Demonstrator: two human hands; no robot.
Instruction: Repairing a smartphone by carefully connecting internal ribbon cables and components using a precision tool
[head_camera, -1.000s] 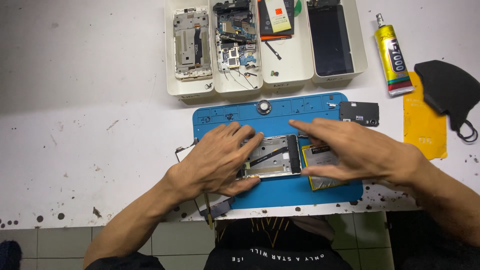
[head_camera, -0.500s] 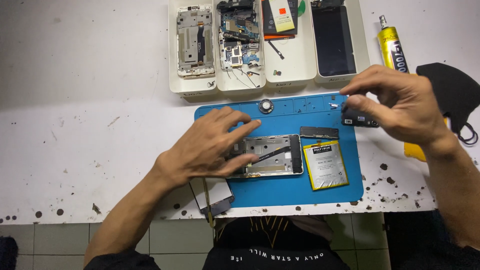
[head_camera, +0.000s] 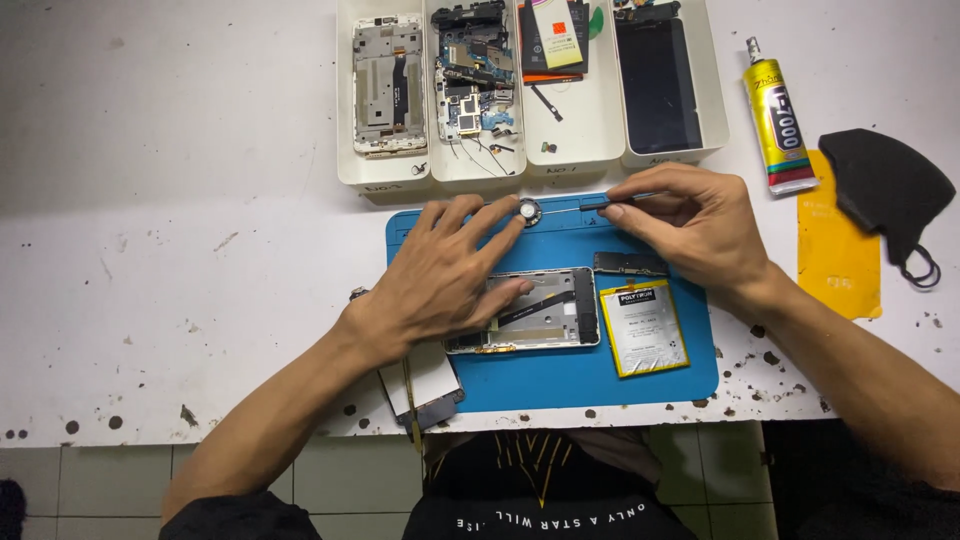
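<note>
Four white trays (head_camera: 385, 170) of phone parts; left hand (head_camera: 440, 275) spread on frame (head_camera: 540, 310), right hand (head_camera: 690, 225) perhaps pinching tweezers (head_camera: 600, 205)

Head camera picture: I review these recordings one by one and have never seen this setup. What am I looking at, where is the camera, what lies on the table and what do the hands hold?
There is no machine here: a person works with two bare hands, and the camera sits on their head, looking down. On the speckled white table lies a blue rubber work mat. On it rest a silver phone frame, a flat battery with a yellow rim, a small dark circuit board and a small round metal part. The left hand presses on the frame. The right hand pinches a thin dark tool near the round part. Behind are white plastic trays of phone parts, and to the right a yellow glue tube, a yellow sheet and a black face mask.
</note>
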